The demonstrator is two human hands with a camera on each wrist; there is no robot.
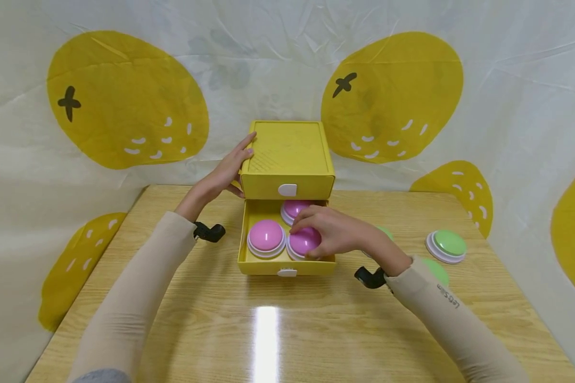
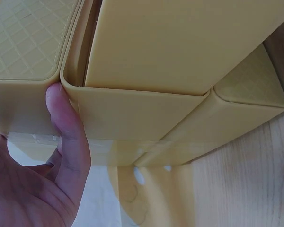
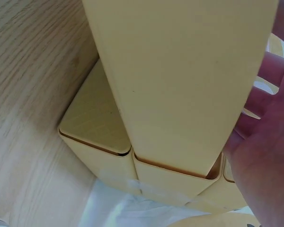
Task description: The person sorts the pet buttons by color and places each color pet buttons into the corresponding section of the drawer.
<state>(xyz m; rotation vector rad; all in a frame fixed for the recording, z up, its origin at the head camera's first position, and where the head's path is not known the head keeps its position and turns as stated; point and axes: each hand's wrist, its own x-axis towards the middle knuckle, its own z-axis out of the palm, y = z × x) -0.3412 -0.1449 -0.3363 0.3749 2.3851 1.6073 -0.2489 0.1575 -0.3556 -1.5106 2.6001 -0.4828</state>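
Note:
A yellow two-tier drawer box (image 1: 287,146) stands at the back of the table, its lower drawer (image 1: 263,267) pulled out and its upper one closed. Inside the lower drawer are three round pink push buttons with white bases: one at front left (image 1: 267,235), one farther back (image 1: 294,206) and one at front right (image 1: 306,240). My right hand (image 1: 337,230) reaches in from the right and grips the front-right button with curled fingers and thumb. My left hand (image 1: 226,171) rests along the box's left side, its thumb (image 2: 68,116) against the wall in the left wrist view.
On the wooden table (image 1: 211,319), right of the box, lie green push buttons: one in plain sight (image 1: 446,244), others partly behind my right forearm (image 1: 388,252). A white cloth (image 1: 268,64) with yellow fruit prints hangs behind the table.

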